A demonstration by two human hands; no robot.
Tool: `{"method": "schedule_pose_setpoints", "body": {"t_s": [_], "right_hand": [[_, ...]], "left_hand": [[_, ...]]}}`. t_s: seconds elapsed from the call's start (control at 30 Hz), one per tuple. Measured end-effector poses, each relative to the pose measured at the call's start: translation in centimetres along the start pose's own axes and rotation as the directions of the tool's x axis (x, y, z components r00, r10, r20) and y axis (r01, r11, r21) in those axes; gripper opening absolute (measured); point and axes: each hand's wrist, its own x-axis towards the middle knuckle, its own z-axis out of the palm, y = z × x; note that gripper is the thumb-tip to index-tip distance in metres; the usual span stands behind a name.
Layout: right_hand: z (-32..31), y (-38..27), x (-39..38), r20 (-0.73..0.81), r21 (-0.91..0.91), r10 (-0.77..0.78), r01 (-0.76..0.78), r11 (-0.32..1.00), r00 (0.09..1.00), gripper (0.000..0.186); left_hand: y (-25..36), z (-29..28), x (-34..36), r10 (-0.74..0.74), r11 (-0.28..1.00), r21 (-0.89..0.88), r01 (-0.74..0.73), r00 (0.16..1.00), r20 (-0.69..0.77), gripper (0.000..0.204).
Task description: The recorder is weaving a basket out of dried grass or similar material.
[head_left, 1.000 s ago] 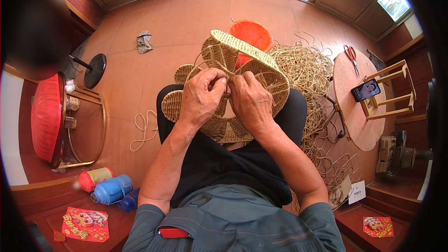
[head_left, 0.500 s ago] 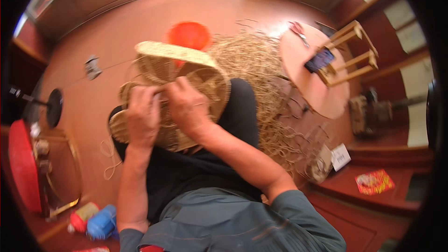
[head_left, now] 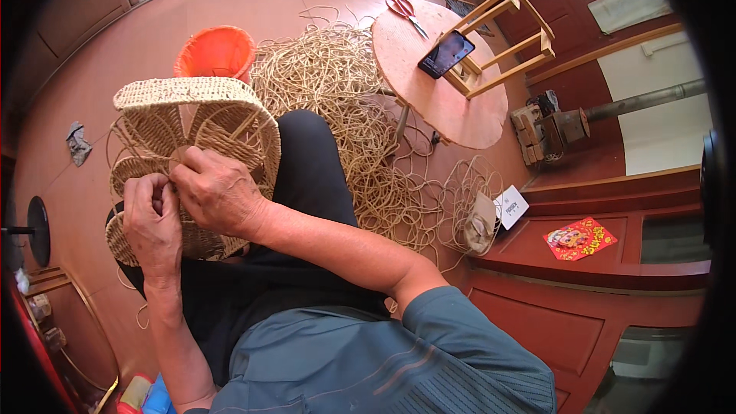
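Note:
A woven straw basket rests tilted on my lap, its thick braided rim toward the far side and its openings facing me. Loose loops of straw cord stand out along its left side. Over the near part of the weave, my left hand is closed, thumb and fingers pinched together; what lies in the pinch is hidden. My right hand is closed beside it, fingertips gripping a cord at the weave, nearly touching the left fingers.
A large tangle of straw cord spreads over the floor beyond my right knee. Behind the basket stands an orange bucket. A round low table bears red-handled scissors, a phone and a wooden frame.
The view has swung to the right, so the surroundings appear farther left. My hands remain close together at the basket, with the left now slightly nearer to me than the right.

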Motion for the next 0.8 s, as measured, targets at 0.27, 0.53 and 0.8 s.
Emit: {"method": "schedule_pose_setpoints", "body": {"t_s": [0.27,0.53,0.8], "right_hand": [[-0.4,0.2,-0.4,0.050,-0.053,-0.038,0.040,0.998,0.998,0.016],[-0.7,0.2,-0.5,0.044,-0.061,-0.055,0.058,0.996,0.998,0.013],[-0.2,0.5,-0.6,-0.096,0.087,0.006,0.003,0.996,0.995,0.035]], "left_hand": [[0.2,-0.5,-0.1,-0.010,1.000,0.001,0.010,0.998,0.066,0.010],[0.1,-1.5,-0.5,0.104,0.984,0.152,-0.088,0.989,-0.101,0.014],[-2.7,-2.5,-0.5,-0.087,0.967,0.215,0.136,0.972,-0.220,0.030]]}}
